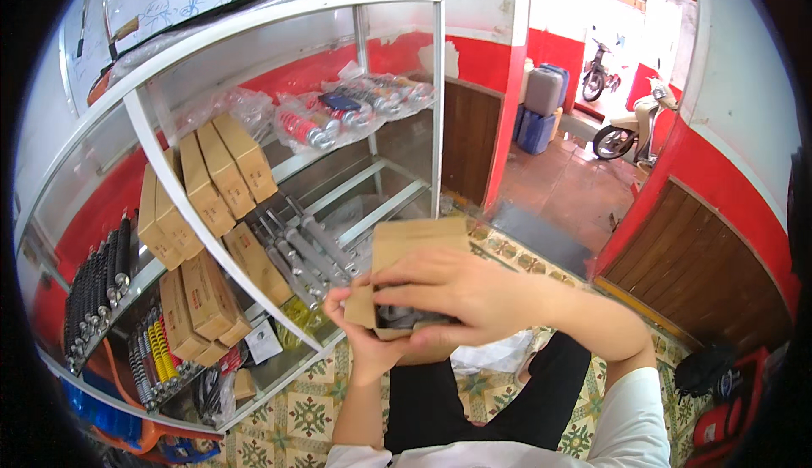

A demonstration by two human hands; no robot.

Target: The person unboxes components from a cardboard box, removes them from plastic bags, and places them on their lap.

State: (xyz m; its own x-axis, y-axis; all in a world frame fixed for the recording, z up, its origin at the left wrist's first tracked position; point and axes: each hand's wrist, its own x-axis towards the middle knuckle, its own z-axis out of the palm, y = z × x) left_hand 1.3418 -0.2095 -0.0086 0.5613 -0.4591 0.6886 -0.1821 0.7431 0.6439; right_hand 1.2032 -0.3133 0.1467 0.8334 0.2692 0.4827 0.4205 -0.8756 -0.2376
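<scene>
An open brown cardboard box (419, 240) is held in front of my body, above my lap, with one wide flap standing up at its far side. My left hand (372, 354) is wrapped round the box's left side and underside. Across the box's mouth lies my right hand (474, 290), its fingers stretched toward the left edge and its thumb apart, lower down. Beneath those fingers a grey object (397, 316) shows inside the box. My right hand covers most of it, so its kind is unclear.
A glass-sided shelf rack (441, 113) stands at the left. On it are brown boxes (224, 168), bagged red shock absorbers (300, 121), grey metal tubes (296, 248) and black springs (106, 269). Beyond a doorway, a scooter (639, 125) and plastic canisters (539, 109) stand on red tiles.
</scene>
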